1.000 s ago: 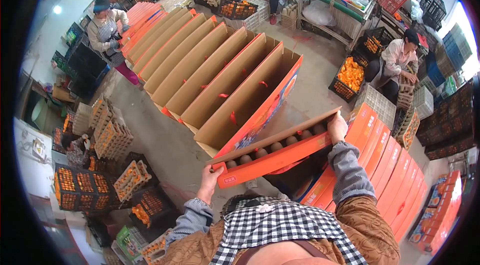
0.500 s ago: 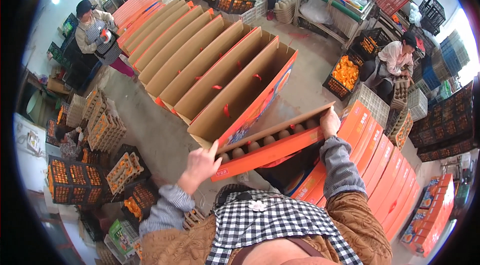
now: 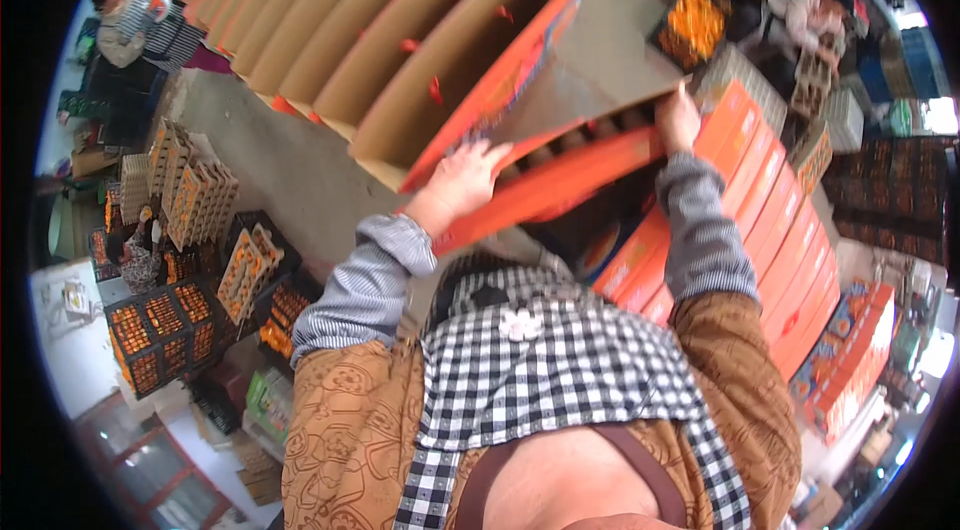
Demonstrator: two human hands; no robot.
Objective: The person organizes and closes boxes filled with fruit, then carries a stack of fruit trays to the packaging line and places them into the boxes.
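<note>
A long orange-red cardboard box (image 3: 570, 180) is tilted in front of my body, its brown flap raised along the far side. Inside sits a row of brownish round items (image 3: 575, 138), too blurred to name surely. My right hand (image 3: 678, 120) grips the box's right end, fingers closed around the corner. At the left end, my left hand (image 3: 465, 180) holds the upper edge, its fingers reaching over the flap; the grip's underside is hidden. Just beyond the left hand stand upright open boxes (image 3: 430, 120) with brown inner walls and red handle loops.
Closed orange boxes (image 3: 735, 190) stand in a row at my right. Egg-tray stacks (image 3: 195, 195) and black crates of orange items (image 3: 160, 335) are at the left. One person (image 3: 135, 25) stands far left; another (image 3: 805, 20) sits far right beside a crate of orange items (image 3: 695, 25).
The view has tilted down, so the box and both hands appear higher. My left hand has shifted from the box's left corner onto its upper edge; the right hand keeps its hold.
</note>
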